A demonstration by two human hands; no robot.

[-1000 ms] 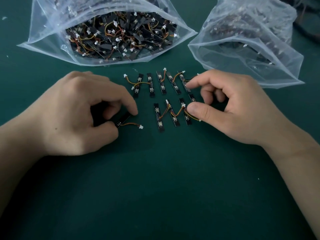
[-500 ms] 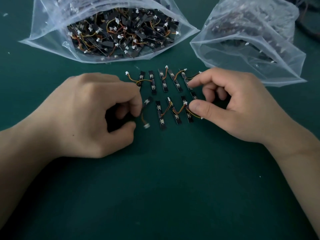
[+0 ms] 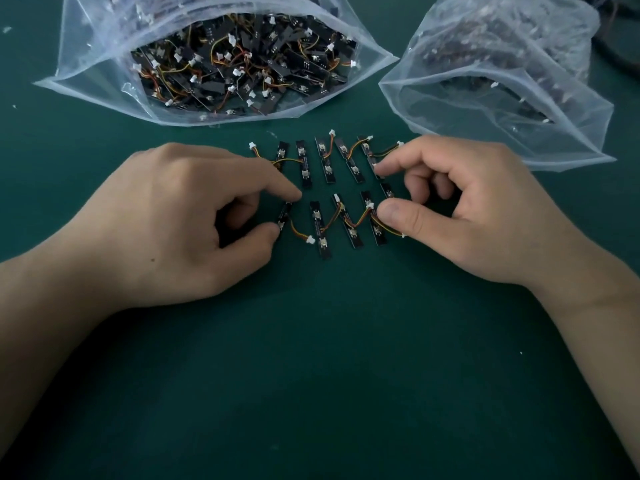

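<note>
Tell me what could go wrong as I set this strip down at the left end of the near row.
The plug on the wire of the strip your left hand pinches lies right beside the next strip; it may nudge or snag it. The right hand presses the row's right end; lifting it could drag those looped wires and skew the rows.
</note>
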